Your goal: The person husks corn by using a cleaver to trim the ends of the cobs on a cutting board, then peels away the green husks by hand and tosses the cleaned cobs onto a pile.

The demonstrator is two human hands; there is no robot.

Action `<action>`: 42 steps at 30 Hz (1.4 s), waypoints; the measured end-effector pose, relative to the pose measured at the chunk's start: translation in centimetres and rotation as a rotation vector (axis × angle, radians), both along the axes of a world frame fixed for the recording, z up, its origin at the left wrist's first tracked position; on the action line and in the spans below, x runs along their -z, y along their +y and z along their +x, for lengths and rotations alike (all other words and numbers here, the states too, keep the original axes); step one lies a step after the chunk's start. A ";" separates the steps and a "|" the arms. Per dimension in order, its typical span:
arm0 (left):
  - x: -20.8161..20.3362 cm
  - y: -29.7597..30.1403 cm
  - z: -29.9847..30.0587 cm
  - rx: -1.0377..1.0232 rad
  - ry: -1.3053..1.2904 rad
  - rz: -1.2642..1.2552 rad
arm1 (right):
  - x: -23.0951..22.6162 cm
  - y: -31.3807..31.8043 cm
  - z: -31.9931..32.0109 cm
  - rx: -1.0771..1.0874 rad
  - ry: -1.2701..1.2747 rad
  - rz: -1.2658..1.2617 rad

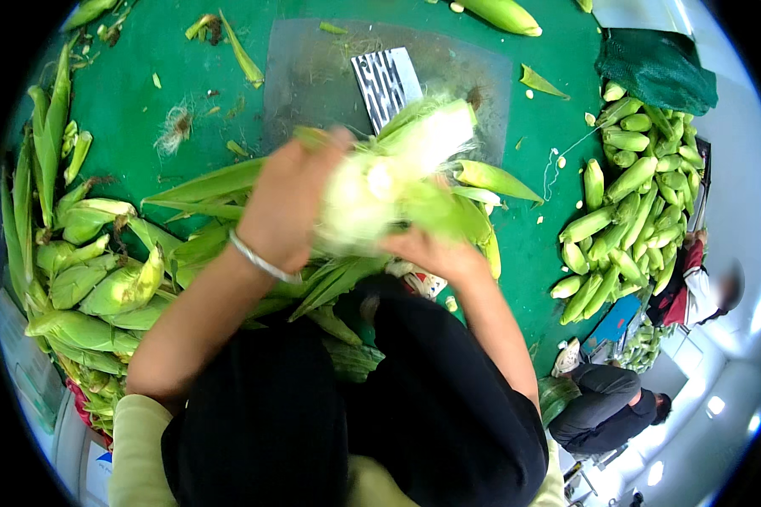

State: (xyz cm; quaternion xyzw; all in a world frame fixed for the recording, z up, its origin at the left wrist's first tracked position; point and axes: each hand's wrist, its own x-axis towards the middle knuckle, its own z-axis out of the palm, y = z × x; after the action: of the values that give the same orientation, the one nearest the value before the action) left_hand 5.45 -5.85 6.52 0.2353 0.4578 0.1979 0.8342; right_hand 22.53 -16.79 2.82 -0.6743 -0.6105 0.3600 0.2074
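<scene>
Corn ear up between both hands, a pale green blur above the green surface! Right hand has its grip wrapped around the lower end; left hand sits against the left side, its grip impossible to tell through the blur. Leafy ears pile left, trimmed ears heap right, patterned card beyond.

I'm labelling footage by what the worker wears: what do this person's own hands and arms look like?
Both the left hand and the right hand are bare, blurred, with no gloves showing. A thin, rounded, pale band, white or silvery, circles the left wrist; none shows on the right. The forearms are uncovered, with pale yellow-green sleeves higher up.
</scene>
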 end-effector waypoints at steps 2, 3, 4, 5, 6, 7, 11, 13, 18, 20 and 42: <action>-3.1 -0.4 -1.0 0.284 0.048 0.403 | 0.5 1.3 -1.4 0.553 0.948 -0.143; -5.0 -0.4 -1.3 0.318 -0.104 0.404 | -0.3 1.5 -1.5 0.623 1.037 -0.093; -6.4 -0.6 -1.5 0.265 -0.284 0.421 | -0.3 1.4 -0.9 0.565 0.842 -0.045; -5.9 0.7 -2.4 0.360 -0.154 0.796 | -0.4 1.6 -0.4 0.505 0.643 0.002; -4.8 1.9 -3.4 0.443 -0.010 1.163 | -0.6 2.0 -0.2 0.457 0.449 0.041; -4.0 1.9 -3.1 0.475 0.232 1.326 | -1.2 2.0 -1.1 0.597 0.650 0.070; 1.7 -0.6 -1.0 0.680 0.208 0.988 | -3.5 3.1 -2.5 0.780 1.127 0.191; 1.6 -1.6 -1.9 0.862 0.146 0.823 | -5.5 3.3 -1.6 0.836 1.251 0.211; 1.3 -2.3 -2.3 0.836 -0.079 0.723 | -5.3 2.2 0.6 0.666 0.056 0.603; 0.0 -0.1 -3.0 0.924 0.034 0.699 | -5.3 3.2 1.2 0.645 -0.085 0.630; 1.2 11.3 -35.4 -0.075 1.129 0.744 | 10.4 0.6 1.3 0.063 -0.334 -0.005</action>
State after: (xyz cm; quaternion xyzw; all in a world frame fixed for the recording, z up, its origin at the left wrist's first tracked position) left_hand -29.90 5.45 5.27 0.5582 0.7326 0.2179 0.3229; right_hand 23.80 -16.16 -7.58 -0.7439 -0.6144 0.2376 0.1126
